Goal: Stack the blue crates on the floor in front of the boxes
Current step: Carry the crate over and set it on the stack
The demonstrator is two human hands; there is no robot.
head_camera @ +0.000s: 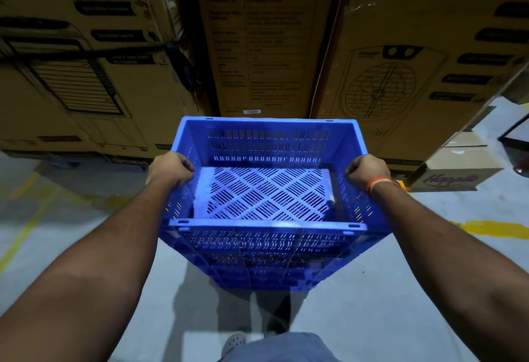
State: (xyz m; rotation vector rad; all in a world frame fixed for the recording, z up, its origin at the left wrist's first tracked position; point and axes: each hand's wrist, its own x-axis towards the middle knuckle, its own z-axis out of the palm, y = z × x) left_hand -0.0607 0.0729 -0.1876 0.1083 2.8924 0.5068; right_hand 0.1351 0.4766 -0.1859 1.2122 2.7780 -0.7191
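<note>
Gripping blue crate [266,190] rims: left hand [171,168], right hand [367,171] | carton [455,177] reads "Happilo"

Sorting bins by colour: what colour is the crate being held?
Blue; the crate with its slotted walls shows plainly in the head view.

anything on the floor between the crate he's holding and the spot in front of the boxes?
Nothing visible. Both the left hand and right hand grip the side rims of the blue crate, already close to the cardboard boxes. The floor around it shows only yellow lines; directly beneath the crate is hidden.
</note>
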